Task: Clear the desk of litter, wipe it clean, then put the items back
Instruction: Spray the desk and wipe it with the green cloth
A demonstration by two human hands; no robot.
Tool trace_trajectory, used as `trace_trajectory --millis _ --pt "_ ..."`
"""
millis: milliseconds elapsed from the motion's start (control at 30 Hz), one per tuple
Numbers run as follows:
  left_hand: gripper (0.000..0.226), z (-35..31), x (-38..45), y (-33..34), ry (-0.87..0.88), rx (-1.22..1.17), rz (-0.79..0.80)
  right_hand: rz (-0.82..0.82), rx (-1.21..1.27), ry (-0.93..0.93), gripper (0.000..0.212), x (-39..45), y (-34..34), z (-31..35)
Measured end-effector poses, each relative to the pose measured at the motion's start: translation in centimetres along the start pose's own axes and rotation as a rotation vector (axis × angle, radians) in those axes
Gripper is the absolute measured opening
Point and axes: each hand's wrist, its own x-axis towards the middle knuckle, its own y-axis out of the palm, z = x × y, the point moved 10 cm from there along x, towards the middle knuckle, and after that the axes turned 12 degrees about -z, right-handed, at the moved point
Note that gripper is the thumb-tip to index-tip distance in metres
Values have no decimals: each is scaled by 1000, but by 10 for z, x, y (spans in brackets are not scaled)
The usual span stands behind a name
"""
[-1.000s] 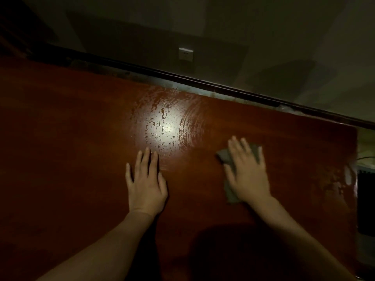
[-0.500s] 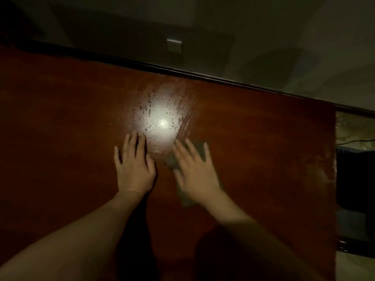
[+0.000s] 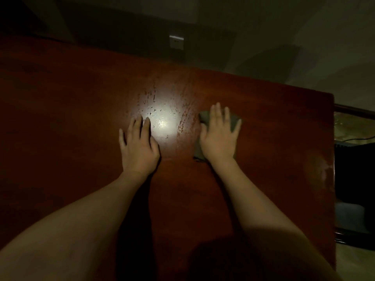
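Flat beneath the right hand [image 3: 219, 136], its fingers straight, lies the cloth [image 3: 205, 116] on the desk [image 3: 81, 118].

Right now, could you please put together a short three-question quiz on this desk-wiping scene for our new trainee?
1. True or false: the left hand presses the cloth on the desk.
2. Multiple choice: where does the bright wet glare lie? A) between the two hands B) at the desk's right edge C) under the right forearm
3. Fill in: the right hand lies flat with spread fingers on the grey ____.

Key
1. False: the left hand rests flat on bare wood; the cloth is under the right hand.
2. A.
3. cloth.
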Motion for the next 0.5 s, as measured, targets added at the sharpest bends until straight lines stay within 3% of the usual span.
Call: trace_trajectory --millis 167,267,333,400,500 --pt "52 0 -1 -1 13 -48 6 40 27 -341 63 -130 14 63" --pt "50 0 -8 -13 41 -114 25 140 26 -457 65 -193 16 21" --pt "49 14 -31 -28 8 -93 4 99 -19 -360 64 -189 8 -30" --pt "50 31 -70 -40 -37 -80 -9 53 -58 -130 63 -165 -4 -73" --pt "56 41 -143 -43 8 -83 51 10 -40 171 60 -127 -8 -84"
